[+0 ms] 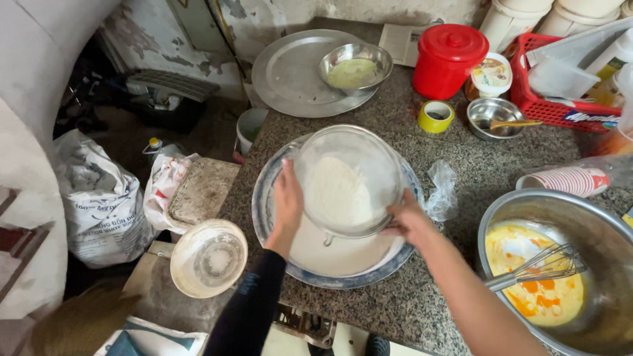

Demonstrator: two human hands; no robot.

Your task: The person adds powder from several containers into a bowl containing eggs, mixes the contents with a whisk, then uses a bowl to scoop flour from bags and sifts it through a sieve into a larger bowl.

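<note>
Both hands' grip clamped on sieve (347, 181) — over plate (270, 198), speckled granite counter (395, 132), peeling wall (264, 20).

Steel bowls (356, 66) three; red tub (448, 59) one.

Speckled granite counter (395, 290) against a peeling, stained wall (264, 20); dim, cluttered floor (132, 132) at left.

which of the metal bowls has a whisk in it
The big steel bowl at the right edge, holding yellow egg mix and the whisk. The small bowl holds a spoon; the one on the tray a pale green mix.
</note>
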